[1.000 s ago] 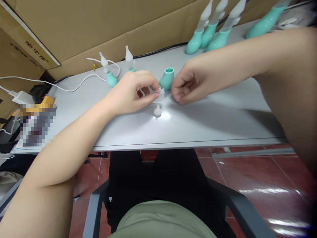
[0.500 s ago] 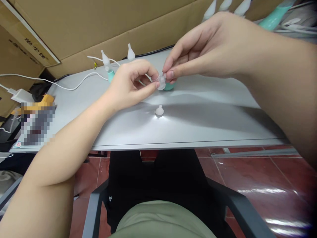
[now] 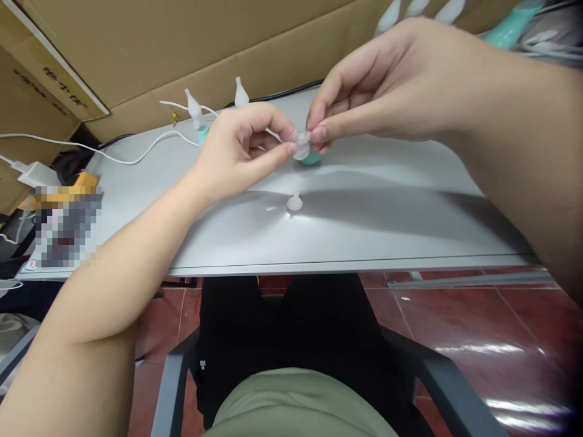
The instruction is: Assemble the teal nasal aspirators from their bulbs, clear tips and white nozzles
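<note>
My left hand (image 3: 243,142) pinches a small clear plastic cup-like part (image 3: 301,149) between thumb and fingertips, above the table. Against the upper right edge of this part, the thumb and fingers of my right hand (image 3: 382,91) are pressed together; whether they grip its rim or a separate tiny piece is too small to tell. Just behind it, a teal device body (image 3: 312,159) shows only in part, mostly covered by my hands. Nearer to me, a small whitish silicone nozzle tip (image 3: 294,203) stands upright on the table, with bright light around its base.
Behind my left hand stand a teal device with a whitish nozzle (image 3: 194,109) and another nozzle (image 3: 241,94). More nozzles (image 3: 388,16) and a teal device (image 3: 510,27) are at the back right. A white cable (image 3: 136,162) crosses the grey table (image 3: 237,243); cardboard (image 3: 191,48) walls the back.
Both hands have shifted slightly up and to the right with the clear part, which now appears a little more tilted. The nozzle tip on the table stays put.
</note>
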Motion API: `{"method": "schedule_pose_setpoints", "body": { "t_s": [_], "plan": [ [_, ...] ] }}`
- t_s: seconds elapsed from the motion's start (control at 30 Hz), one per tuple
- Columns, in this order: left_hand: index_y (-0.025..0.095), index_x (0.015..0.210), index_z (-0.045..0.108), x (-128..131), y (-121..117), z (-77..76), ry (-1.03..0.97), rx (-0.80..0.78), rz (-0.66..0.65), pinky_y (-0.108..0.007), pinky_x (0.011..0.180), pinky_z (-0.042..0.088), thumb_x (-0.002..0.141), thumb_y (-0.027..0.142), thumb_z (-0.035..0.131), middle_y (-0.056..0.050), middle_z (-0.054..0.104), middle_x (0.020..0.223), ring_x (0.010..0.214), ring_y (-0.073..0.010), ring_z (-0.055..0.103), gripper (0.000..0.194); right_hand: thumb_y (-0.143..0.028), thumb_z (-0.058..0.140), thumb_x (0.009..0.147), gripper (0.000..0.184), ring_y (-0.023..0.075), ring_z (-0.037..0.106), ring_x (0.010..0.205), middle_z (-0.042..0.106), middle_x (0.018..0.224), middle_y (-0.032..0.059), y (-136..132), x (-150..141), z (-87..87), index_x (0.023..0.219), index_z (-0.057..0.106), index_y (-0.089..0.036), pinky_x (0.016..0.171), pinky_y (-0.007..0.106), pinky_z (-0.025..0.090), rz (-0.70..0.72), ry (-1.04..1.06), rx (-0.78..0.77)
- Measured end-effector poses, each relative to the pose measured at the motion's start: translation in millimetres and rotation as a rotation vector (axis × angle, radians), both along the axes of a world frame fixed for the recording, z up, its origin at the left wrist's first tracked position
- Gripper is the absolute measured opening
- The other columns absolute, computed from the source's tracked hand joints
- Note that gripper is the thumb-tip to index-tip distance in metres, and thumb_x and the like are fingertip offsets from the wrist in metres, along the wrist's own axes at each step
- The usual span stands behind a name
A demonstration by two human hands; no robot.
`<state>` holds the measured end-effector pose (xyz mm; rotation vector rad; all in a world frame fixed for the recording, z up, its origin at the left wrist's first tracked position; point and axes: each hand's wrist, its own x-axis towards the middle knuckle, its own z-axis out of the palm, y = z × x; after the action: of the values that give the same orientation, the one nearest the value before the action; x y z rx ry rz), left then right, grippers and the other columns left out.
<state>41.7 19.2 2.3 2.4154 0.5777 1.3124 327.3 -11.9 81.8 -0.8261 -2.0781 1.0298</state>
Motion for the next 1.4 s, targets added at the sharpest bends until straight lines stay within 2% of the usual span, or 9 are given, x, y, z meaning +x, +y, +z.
{"method": "schedule_pose_setpoints", "body": {
  "t_s": [0.13, 0.37, 0.53, 0.67, 0.87, 1.03, 1.2, 1.33, 1.4],
  "plan": [
    [0.025, 0.109, 0.081, -1, 2, 1.0, 0.006, 0.003, -0.008, -0.038, 0.082, 0.076, 0.119, 0.06, 0.087, -0.007, 0.085, 0.109, 0.092, -0.022, 0.088, 0.037, -0.002, 0.097, 0.108, 0.021, 0.0103, 0.083, 0.079, 0.089, 0.09, -0.0032, 3, 3, -2.4, 0.098, 0.093, -0.02, 0.081, 0.021, 0.074, 0.029, 0.009, 0.007],
    [0.026, 0.108, 0.081, -1, 8, -0.6, 0.021, 0.029, -0.015, -0.039, 0.081, 0.075, 0.118, 0.066, 0.09, -0.006, 0.081, 0.107, 0.093, -0.0229, 0.087, 0.043, -0.013, 0.1, 0.111, 0.021, 0.0107, 0.082, 0.076, 0.087, 0.086, -0.0025, 4, 2, 0.0, 0.094, 0.092, -0.024, 0.081, 0.023, 0.075, 0.039, -0.023, -0.018],
    [0.026, 0.108, 0.08, -1, 8, -1.6, 0.049, 0.04, 0.013, -0.041, 0.086, 0.076, 0.119, 0.067, 0.089, -0.006, 0.08, 0.108, 0.097, -0.0233, 0.086, 0.043, 0.006, 0.095, 0.107, 0.029, 0.0075, 0.084, 0.074, 0.088, 0.086, -0.0051, 4, -1, 2.0, 0.094, 0.092, -0.02, 0.075, 0.014, 0.072, 0.04, -0.032, -0.032],
    [0.027, 0.111, 0.081, -1, 4, -0.8, 0.044, 0.086, 0.015, -0.041, 0.085, 0.076, 0.12, 0.058, 0.09, -0.007, 0.082, 0.109, 0.096, -0.0231, 0.086, 0.034, 0.014, 0.091, 0.106, 0.038, 0.0045, 0.084, 0.069, 0.087, 0.081, -0.0069, 0, -5, 3.6, 0.087, 0.087, -0.019, 0.067, 0.007, 0.066, 0.017, -0.007, -0.053],
    [0.026, 0.11, 0.083, 1, 10, -3.2, 0.058, 0.146, 0.039, -0.042, 0.084, 0.075, 0.12, 0.048, 0.085, -0.007, 0.082, 0.107, 0.095, -0.0236, 0.085, 0.024, 0.005, 0.096, 0.108, 0.031, 0.0057, 0.084, 0.072, 0.087, 0.081, -0.0061, 2, -3, 5.7, 0.09, 0.09, -0.02, 0.069, 0.013, 0.066, -0.014, -0.054, -0.035],
    [0.027, 0.111, 0.08, -3, 10, -1.0, 0.079, 0.21, 0.052, -0.042, 0.083, 0.072, 0.121, 0.06, 0.078, -0.006, 0.079, 0.108, 0.097, -0.0234, 0.083, 0.035, -0.004, 0.098, 0.111, 0.025, 0.0079, 0.082, 0.073, 0.087, 0.083, -0.0053, 4, -2, 5.1, 0.094, 0.092, -0.021, 0.074, 0.021, 0.068, -0.057, -0.114, -0.013],
    [0.028, 0.11, 0.079, 0, 10, 1.8, 0.097, 0.224, 0.038, -0.042, 0.079, 0.068, 0.119, 0.08, 0.069, -0.008, 0.078, 0.107, 0.096, -0.0234, 0.08, 0.054, -0.002, 0.098, 0.109, 0.027, 0.0113, 0.082, 0.075, 0.086, 0.083, -0.0033, 2, -3, 4.0, 0.092, 0.091, -0.022, 0.077, 0.026, 0.069, -0.068, -0.14, 0.016],
    [0.032, 0.106, 0.082, 12, 20, -3.9, -0.048, 0.251, -0.096, -0.037, 0.058, 0.056, 0.11, 0.094, 0.073, -0.007, 0.076, 0.096, 0.079, -0.0213, 0.07, 0.063, -0.009, 0.101, 0.108, 0.024, 0.0134, 0.082, 0.079, 0.083, 0.081, -0.0042, -1, -1, 1.6, 0.093, 0.093, -0.026, 0.078, 0.029, 0.07, -0.096, -0.103, 0.059],
    [0.031, 0.105, 0.08, 15, 21, -5.8, -0.063, 0.187, -0.085, -0.041, 0.062, 0.06, 0.108, 0.095, 0.077, -0.008, 0.078, 0.098, 0.083, -0.0238, 0.07, 0.063, -0.014, 0.104, 0.108, 0.021, 0.0134, 0.082, 0.08, 0.085, 0.085, -0.0037, -1, 2, -0.9, 0.096, 0.094, -0.028, 0.079, 0.029, 0.07, -0.125, -0.097, 0.107]
  ]
}}
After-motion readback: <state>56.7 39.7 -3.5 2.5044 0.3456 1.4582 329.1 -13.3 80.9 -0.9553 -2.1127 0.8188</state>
